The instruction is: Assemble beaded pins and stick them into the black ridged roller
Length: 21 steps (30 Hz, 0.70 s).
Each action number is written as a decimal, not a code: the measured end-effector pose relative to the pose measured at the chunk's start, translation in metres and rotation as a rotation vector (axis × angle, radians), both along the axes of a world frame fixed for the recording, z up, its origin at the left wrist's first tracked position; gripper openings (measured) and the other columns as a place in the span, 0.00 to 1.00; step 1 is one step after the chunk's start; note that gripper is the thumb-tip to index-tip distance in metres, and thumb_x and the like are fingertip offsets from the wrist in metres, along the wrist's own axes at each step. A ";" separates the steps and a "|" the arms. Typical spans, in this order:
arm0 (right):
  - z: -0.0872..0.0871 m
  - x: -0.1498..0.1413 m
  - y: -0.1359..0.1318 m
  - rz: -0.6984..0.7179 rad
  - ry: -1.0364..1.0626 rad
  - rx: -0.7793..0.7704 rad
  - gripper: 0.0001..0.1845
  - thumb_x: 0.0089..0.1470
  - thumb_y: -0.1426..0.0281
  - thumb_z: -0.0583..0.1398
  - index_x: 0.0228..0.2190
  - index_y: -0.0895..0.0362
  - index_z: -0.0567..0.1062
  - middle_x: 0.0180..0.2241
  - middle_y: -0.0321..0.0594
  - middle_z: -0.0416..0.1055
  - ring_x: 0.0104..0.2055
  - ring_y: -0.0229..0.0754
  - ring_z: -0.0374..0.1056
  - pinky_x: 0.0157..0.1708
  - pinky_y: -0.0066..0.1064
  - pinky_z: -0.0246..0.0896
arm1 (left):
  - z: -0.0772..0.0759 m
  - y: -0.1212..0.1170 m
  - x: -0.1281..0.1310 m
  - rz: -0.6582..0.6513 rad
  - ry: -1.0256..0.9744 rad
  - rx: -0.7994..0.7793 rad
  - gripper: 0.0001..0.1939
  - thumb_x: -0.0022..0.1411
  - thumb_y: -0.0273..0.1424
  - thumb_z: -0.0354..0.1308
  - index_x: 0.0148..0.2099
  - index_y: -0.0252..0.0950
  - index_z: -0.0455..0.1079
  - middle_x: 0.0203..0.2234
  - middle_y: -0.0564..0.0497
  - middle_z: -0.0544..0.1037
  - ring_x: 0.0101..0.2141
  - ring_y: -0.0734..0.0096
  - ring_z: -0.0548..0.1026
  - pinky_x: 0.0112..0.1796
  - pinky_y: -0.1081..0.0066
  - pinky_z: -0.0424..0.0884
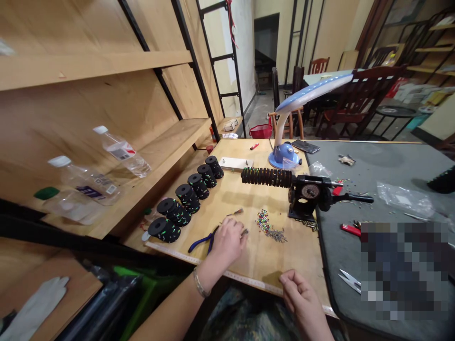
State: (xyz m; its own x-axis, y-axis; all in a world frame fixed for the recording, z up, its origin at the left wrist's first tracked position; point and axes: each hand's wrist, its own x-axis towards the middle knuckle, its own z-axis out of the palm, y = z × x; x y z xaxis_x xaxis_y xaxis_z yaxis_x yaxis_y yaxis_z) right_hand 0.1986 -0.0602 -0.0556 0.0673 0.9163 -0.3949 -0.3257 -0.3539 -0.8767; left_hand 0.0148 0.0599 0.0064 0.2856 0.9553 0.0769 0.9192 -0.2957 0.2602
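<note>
My left hand (230,238) rests low over the wooden table, its fingers curled together. Small grey bits (244,232) show at its fingertips, too small to name. Partly under that hand lie pliers with blue handles (202,241). Nearer the table's front edge, my right hand (297,292) has thumb and fingers pinched; anything between them is hidden. Beyond both hands is a loose pile of coloured beads (263,219) and small grey metal pieces (276,234). A black crank-handled machine (304,194) carries a ridged black roll (266,176) on its shaft.
Several black foam spools (164,229) with coloured specks line the table's left side. A blue lamp (284,155) stands behind the machine. Scissors (350,280), a plastic bag (405,199) and a red-handled tool (350,229) lie on the grey mat (341,251). Bottles (122,151) sit on the left shelf.
</note>
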 end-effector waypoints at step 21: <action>0.025 -0.011 0.002 -0.032 -0.061 0.036 0.31 0.35 0.40 0.65 0.22 0.55 0.67 0.07 0.23 0.56 0.10 0.28 0.47 0.14 0.21 0.39 | -0.033 -0.086 0.048 0.264 -1.325 -0.728 0.19 0.49 0.41 0.66 0.27 0.35 0.61 0.15 0.58 0.70 0.16 0.78 0.67 0.20 0.77 0.62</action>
